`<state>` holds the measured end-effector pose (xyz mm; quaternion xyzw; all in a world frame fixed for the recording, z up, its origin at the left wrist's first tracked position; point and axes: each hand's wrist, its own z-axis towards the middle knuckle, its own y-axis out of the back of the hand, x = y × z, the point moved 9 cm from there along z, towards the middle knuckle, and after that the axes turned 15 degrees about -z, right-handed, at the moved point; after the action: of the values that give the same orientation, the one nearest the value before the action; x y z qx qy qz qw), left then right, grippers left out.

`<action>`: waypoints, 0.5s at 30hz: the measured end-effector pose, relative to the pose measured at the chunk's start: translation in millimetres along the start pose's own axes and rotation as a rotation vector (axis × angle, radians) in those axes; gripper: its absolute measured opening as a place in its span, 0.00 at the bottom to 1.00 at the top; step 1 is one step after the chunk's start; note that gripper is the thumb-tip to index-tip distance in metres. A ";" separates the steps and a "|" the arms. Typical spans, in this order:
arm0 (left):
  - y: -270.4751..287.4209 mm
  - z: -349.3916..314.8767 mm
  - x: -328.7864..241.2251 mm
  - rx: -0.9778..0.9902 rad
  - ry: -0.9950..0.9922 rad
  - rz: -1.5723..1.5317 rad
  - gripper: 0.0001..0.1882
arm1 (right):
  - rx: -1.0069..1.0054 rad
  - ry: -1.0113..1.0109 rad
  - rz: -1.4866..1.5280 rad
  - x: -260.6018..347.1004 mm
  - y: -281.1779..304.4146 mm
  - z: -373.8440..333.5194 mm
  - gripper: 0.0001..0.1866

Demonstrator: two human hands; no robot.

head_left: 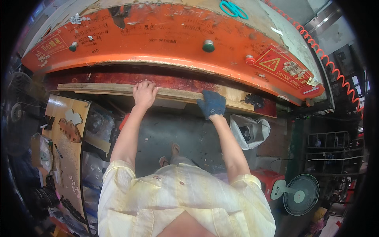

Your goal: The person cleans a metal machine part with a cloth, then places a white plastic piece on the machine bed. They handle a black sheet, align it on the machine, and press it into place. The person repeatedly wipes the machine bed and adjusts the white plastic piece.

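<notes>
A long wooden board [177,94] lies along the front of a dark red bed [106,81] beneath an orange machine beam. My bare left hand [145,94] grips the board left of its middle, fingers curled over the top edge. On my right hand [212,104] is a dark blue glove, and this hand holds the board farther right, its fingers together over the wood. The undersides of both hands are hidden. Dark cut pieces [254,100] lie on the bed near the board's right end.
The orange machine beam [158,47] spans the far side, with green buttons and a red one. A white bag [250,132] stands right, near a red stool [266,183] and a fan [299,196]. A wooden side table [71,104] is at left. Teal scissors [233,10] rest atop the machine.
</notes>
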<state>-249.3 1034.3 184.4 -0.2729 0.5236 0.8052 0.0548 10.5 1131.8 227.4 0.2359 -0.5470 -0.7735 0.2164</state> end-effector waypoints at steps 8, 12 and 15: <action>-3.3 -15.7 2.8 -0.023 -0.001 -0.034 0.18 | 0.180 -0.035 -0.022 -6.8 -17.7 3.7 0.22; 8.8 -37.7 -3.4 0.020 -0.012 -0.064 0.17 | 0.218 -0.052 -0.047 -0.4 -11.0 -13.3 0.22; 18.8 -62.8 -7.7 0.077 -0.008 -0.090 0.18 | 0.168 -0.079 -0.030 4.7 -2.5 -39.5 0.20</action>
<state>-225.8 972.6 184.6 -0.2905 0.5413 0.7822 0.1038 30.4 1100.4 213.0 0.2307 -0.6145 -0.7367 0.1625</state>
